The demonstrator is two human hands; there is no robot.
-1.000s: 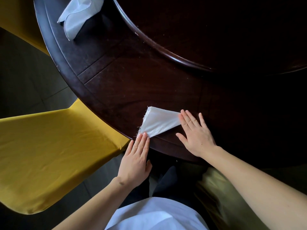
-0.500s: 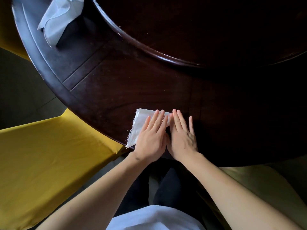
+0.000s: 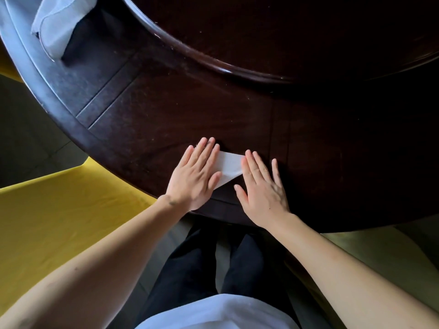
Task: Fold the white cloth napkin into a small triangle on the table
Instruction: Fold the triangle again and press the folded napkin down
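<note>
The white cloth napkin (image 3: 229, 166) lies folded small on the dark round wooden table (image 3: 180, 115), close to its near edge. Only a wedge of it shows between my hands, its point toward me. My left hand (image 3: 194, 174) rests flat, palm down, over the napkin's left part with fingers together. My right hand (image 3: 262, 186) lies flat beside it, its fingertips touching the napkin's right edge, fingers slightly apart. Neither hand grips the cloth.
A second white napkin (image 3: 59, 22) lies crumpled at the table's far left. A raised round turntable (image 3: 273, 39) covers the table's middle. A yellow-covered chair (image 3: 66, 210) stands at the left, another chair at the lower right.
My left hand slid leftward over the napkin and my right hand moved right, so the cloth now shows between them. The frayed left edge is now under my left hand.
</note>
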